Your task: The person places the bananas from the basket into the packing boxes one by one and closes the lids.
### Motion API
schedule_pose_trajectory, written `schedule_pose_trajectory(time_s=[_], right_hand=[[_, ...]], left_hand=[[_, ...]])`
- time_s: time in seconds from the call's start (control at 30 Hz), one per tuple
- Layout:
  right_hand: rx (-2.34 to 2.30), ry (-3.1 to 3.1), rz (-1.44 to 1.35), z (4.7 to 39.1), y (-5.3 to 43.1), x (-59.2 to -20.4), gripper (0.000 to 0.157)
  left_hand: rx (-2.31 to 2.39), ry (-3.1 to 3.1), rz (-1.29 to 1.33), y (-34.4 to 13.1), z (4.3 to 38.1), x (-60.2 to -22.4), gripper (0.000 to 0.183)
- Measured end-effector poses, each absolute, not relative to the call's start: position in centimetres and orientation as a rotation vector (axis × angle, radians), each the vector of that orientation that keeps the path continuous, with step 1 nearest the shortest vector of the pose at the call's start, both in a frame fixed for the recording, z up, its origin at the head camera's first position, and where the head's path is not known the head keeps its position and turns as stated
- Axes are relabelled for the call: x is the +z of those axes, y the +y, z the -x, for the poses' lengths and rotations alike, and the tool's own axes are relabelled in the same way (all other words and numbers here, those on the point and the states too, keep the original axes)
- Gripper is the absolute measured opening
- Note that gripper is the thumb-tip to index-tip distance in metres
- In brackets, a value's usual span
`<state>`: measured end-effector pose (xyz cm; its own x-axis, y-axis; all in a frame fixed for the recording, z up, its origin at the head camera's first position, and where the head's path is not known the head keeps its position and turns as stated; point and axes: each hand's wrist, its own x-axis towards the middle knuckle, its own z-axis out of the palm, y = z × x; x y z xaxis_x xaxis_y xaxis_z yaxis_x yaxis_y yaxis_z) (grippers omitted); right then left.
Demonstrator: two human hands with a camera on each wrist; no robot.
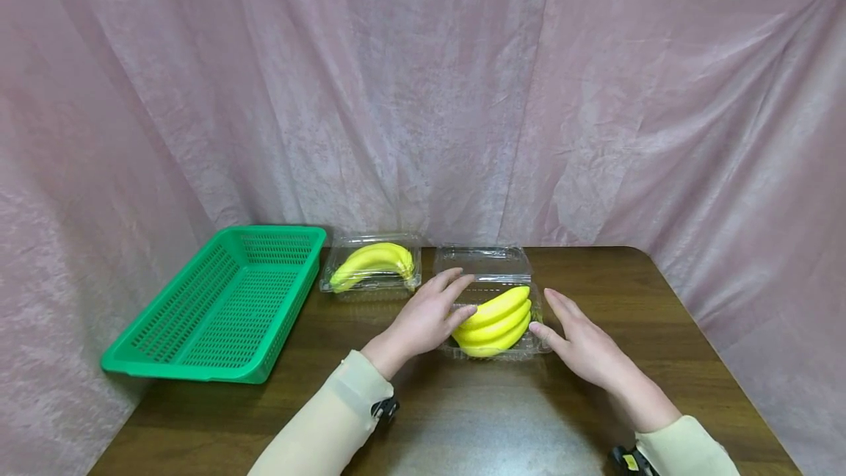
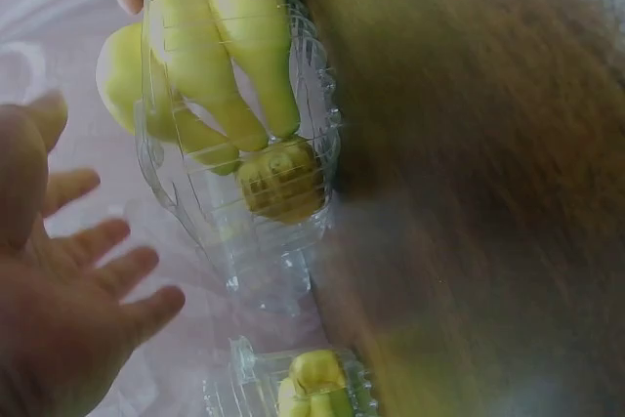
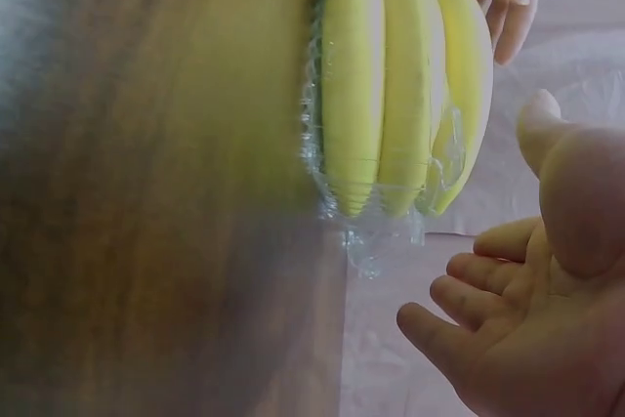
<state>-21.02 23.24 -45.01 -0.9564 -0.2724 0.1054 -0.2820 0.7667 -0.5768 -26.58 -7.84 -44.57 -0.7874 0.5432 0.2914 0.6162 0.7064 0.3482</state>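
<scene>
A bunch of yellow bananas [image 1: 492, 325] lies in a clear plastic clamshell box [image 1: 522, 350], whose lid [image 1: 482, 261] is folded back toward the curtain. At the left side of the box my left hand [image 1: 426, 316] has its fingers extended and spread, fingertips close over the box's edge and the banana ends. To the right, my right hand [image 1: 587, 344] stands beside the box with straight fingers, thumb near the bananas. Both wrist views show the bananas [image 2: 190, 65] rising above the box's rim, and a spread palm with nothing in its grasp.
A second clear box [image 1: 337, 281] with bananas [image 1: 373, 264] inside stands at the back, left of the first, its lid down. Farther left is a green perforated plastic basket [image 1: 261, 373]. A pink curtain [image 1: 423, 94] hangs behind the brown wooden table [image 1: 489, 417].
</scene>
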Motion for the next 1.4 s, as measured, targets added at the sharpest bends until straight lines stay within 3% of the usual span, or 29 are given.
schedule_pose_trajectory(time_s=[0.47,1.4], right_hand=[[0.975,-2.915,-0.437,24.7,22.6,-44.2,0.084],[1.013,-3.041,-0.349,28.7,21.6,-44.9,0.09]], left_hand=[[-0.829,-2.847,0.604,-8.0,28.3,-44.8,0.068],[-0.593,-2.972,0.415,-5.0,30.2,-45.4,0.072]])
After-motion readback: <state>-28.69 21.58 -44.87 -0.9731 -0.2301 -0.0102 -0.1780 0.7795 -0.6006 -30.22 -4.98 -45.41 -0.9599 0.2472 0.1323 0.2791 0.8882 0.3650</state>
